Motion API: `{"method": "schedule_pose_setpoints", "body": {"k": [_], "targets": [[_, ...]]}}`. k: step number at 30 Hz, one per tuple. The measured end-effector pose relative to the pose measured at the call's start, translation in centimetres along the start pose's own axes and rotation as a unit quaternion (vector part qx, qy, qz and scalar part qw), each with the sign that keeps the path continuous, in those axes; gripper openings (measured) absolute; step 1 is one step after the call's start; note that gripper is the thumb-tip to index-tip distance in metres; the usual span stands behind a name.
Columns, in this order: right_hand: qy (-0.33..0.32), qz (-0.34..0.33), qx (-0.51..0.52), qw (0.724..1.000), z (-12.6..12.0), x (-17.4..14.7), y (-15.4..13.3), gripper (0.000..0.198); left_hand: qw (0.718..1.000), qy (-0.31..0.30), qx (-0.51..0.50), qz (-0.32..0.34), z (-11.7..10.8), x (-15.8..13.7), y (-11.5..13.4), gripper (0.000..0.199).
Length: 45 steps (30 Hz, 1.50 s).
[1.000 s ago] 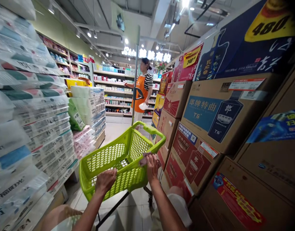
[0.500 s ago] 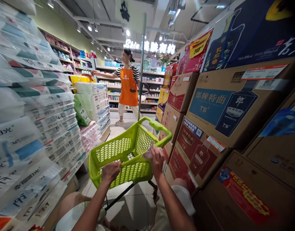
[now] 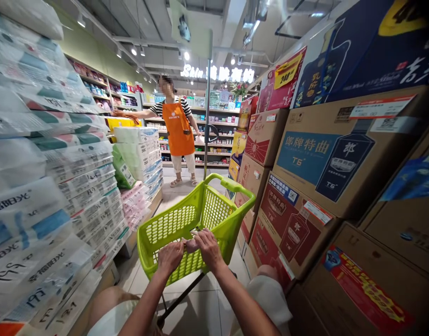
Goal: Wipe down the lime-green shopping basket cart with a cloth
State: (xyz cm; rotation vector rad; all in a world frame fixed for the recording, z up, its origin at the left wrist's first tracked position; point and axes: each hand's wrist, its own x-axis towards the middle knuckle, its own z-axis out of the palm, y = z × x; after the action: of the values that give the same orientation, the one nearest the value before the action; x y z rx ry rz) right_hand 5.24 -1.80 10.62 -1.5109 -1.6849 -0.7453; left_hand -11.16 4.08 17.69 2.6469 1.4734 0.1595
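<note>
A lime-green plastic shopping cart (image 3: 168, 221) stands right in front of me, with slotted basket walls and dark legs. My left hand (image 3: 170, 258) is closed on its near side rim. Just right of it, my right hand (image 3: 207, 248) is closed around a crumpled pinkish-grey cloth (image 3: 192, 246), held against the same rim. One end of the cloth reaches the thumb side of my left hand; whether those fingers also pinch it I cannot tell. The cart's handle bar (image 3: 231, 184) is on the far right side, with neither hand on it.
Stacked tissue packs (image 3: 84, 186) rise on the left, cartons (image 3: 305, 144) on the right. A person in an orange apron (image 3: 178, 128) stands ahead, one arm stretched toward the left stacks. Behind are shelves (image 3: 221, 119) and a metal pole (image 3: 207, 116). Tiled floor (image 3: 200, 303) lies below.
My right hand has moved left and down along the rim with the cloth, closer to my left hand, which stays on the rim. The person in the apron has shifted left.
</note>
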Motion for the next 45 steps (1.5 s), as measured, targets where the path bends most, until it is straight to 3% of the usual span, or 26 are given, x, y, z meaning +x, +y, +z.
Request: {"method": "schedule_pose_setpoints", "body": {"k": [2,5,9,11,16,21,24,28,32,36,42,45], "targets": [[0.019,0.023,-0.01,1.0,-2.0,-0.2,2.4,0.04,1.0,0.029,0.003,0.007,-0.5,-0.5,-1.4,0.058],[0.111,0.16,-0.073,0.978,-4.9,-0.6,6.8,0.043,0.997,0.065,0.019,-0.021,-0.7,-1.1,-3.5,0.055],[0.207,0.343,-0.165,0.901,-5.7,-0.8,10.2,0.041,0.995,-0.033,-0.027,-0.095,-0.8,-1.3,-4.5,0.067],[0.199,0.369,-0.166,0.892,-4.8,-0.6,10.1,0.041,0.992,-0.06,-0.034,-0.107,-0.9,-1.2,-4.4,0.07],[0.144,0.276,-0.096,0.945,-1.5,-0.6,6.2,0.046,0.998,-0.036,-0.019,-0.057,-0.4,-1.0,-4.1,0.069],[0.167,0.199,-0.093,0.961,1.6,-2.3,0.7,0.049,0.999,-0.025,-0.006,-0.031,0.2,-0.6,-4.4,0.066],[0.148,0.163,-0.088,0.971,2.5,-3.3,-1.3,0.05,0.999,-0.025,-0.006,-0.034,0.3,-0.4,-4.6,0.065],[0.095,0.107,-0.068,0.987,1.3,-3.9,0.8,0.048,0.999,-0.026,-0.018,-0.029,0.3,-0.4,-5.0,0.065],[0.11,0.202,-0.053,0.972,-1.4,-2.5,5.2,0.044,0.999,-0.03,-0.024,-0.032,0.2,-0.6,-4.9,0.066],[0.137,0.273,0.003,0.952,-2.3,-0.9,5.6,0.044,0.999,-0.034,-0.023,-0.032,0.2,-0.6,-4.6,0.067],[0.046,0.192,0.023,0.98,-2.1,-1.6,5.5,0.04,0.998,-0.049,-0.008,-0.035,0.5,-0.3,-4.7,0.065],[0.064,0.166,0.033,0.984,-3.6,-1.7,7.7,0.037,0.998,-0.046,-0.007,-0.032,0.6,-0.4,-4.7,0.067]]}}
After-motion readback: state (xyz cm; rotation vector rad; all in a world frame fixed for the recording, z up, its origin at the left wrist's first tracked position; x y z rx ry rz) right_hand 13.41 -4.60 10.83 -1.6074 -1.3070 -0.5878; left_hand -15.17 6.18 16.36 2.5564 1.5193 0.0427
